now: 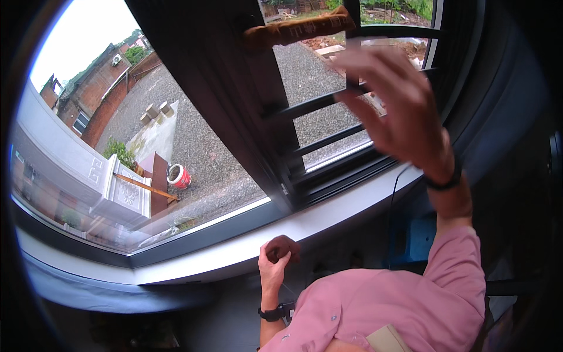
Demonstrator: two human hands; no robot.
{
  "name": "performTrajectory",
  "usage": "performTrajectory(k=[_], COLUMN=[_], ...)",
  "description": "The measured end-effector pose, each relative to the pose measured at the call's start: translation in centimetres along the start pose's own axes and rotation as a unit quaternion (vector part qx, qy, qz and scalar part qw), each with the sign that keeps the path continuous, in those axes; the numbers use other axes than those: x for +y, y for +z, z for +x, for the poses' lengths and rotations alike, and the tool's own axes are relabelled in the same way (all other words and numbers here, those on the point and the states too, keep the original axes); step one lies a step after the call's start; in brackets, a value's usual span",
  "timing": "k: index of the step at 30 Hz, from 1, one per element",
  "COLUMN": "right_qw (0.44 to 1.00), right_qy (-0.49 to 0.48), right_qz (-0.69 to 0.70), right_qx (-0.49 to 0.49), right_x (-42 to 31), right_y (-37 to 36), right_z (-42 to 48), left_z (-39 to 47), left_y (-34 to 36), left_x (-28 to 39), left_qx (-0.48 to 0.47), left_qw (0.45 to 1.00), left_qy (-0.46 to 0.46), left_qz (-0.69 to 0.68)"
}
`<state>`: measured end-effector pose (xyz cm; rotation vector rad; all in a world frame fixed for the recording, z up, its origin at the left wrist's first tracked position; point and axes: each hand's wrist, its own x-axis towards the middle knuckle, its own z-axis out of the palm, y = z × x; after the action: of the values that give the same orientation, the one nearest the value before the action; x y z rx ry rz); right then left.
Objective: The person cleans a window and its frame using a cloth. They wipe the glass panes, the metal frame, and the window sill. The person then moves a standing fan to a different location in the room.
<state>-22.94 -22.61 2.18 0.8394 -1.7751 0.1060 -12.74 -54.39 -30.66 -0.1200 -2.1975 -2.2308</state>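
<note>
My right hand (pixel 391 101) is raised before the barred window opening, blurred by motion, with its thumb apart from the fingers and nothing visible in its grasp. Just above and left of it is an orange-brown cloth (pixel 303 31) bearing writing, stretched across the dark window frame (pixel 237 83); what supports it cannot be made out. Lower down, my left hand (pixel 275 264) is near the white window sill (pixel 343 213), its thumb and fingers curled into a ring. A dark brown shape at its fingertips is in shadow, and I cannot tell whether it is held.
Dark horizontal bars (pixel 325 103) cross the right opening. A large glass pane (pixel 211 145) lies to the left, with gravel, a red-and-white bucket (pixel 179 177) and a brick building outside. Below the sill are a blue object (pixel 418 240) and a thin black cable (pixel 393 207).
</note>
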Motion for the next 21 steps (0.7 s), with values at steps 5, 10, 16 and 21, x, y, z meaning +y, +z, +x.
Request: performTrajectory(k=[5, 10, 16, 21], right_qw=[0.915, 0.675, 0.529, 0.446], right_qy=[0.199, 0.29, 0.516, 0.611], right_qz=[0.247, 0.215, 0.263, 0.155], right_qx=[-0.251, -0.643, -0.621, -0.635], right_x=[-9.8, -20.3, -23.9, -25.7], right_y=[1.0, 2.2, -2.8, -9.9], right_z=[-11.5, -27.5, -40.2, -48.0], left_z=[-1.8, -3.2, -4.2, -4.8], left_y=[-0.3, -1.9, -1.6, 0.5], left_x=[2.4, 0.0, -1.6, -2.5], left_qx=[-0.028, -0.037, -0.077, -0.146], left_qw=[0.992, 0.981, 0.99, 0.981], left_qy=[-0.103, -0.174, -0.116, -0.058], left_qz=[-0.068, -0.07, -0.011, -0.116])
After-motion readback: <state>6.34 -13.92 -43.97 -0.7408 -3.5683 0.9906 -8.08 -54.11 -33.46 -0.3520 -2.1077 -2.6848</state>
